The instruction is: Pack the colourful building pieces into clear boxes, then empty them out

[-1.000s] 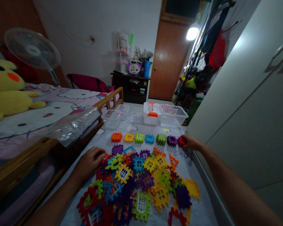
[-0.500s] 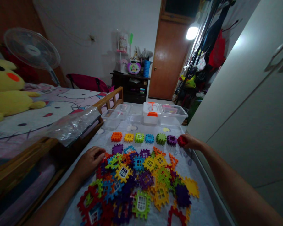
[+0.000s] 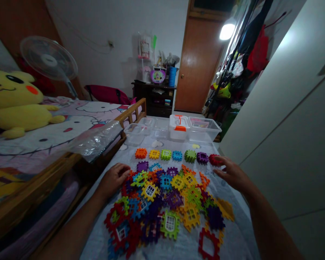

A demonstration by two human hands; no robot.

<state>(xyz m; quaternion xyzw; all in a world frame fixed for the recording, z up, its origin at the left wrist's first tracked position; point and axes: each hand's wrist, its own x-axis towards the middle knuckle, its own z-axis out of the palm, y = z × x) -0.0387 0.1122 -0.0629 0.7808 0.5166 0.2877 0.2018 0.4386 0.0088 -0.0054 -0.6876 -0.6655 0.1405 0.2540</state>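
My right hand (image 3: 234,175) is open, thumb and fingers apart, just beside the red stack of toothed building pieces (image 3: 214,159) at the right end of a row. Also in that row stand purple (image 3: 202,157), green (image 3: 190,156), blue (image 3: 177,155), light green (image 3: 166,154), yellow (image 3: 154,154) and orange (image 3: 141,153) pieces. My left hand (image 3: 116,179) rests at the left edge of a mixed pile, its fingers loosely bent and apparently holding nothing. In the pile are a yellow window piece (image 3: 150,190), a green window piece (image 3: 170,224) and a red frame piece (image 3: 208,243).
Behind the row stand clear plastic bins (image 3: 204,129) and a lidded box with an orange latch (image 3: 180,128). A wooden bed rail (image 3: 128,115) runs along the left, with a yellow plush toy (image 3: 18,104) beyond. A pale cabinet (image 3: 284,137) borders the right.
My right hand has let go of the red stack and drawn back with its fingers spread. My left hand stays by the pile. The camera view has shifted a little.
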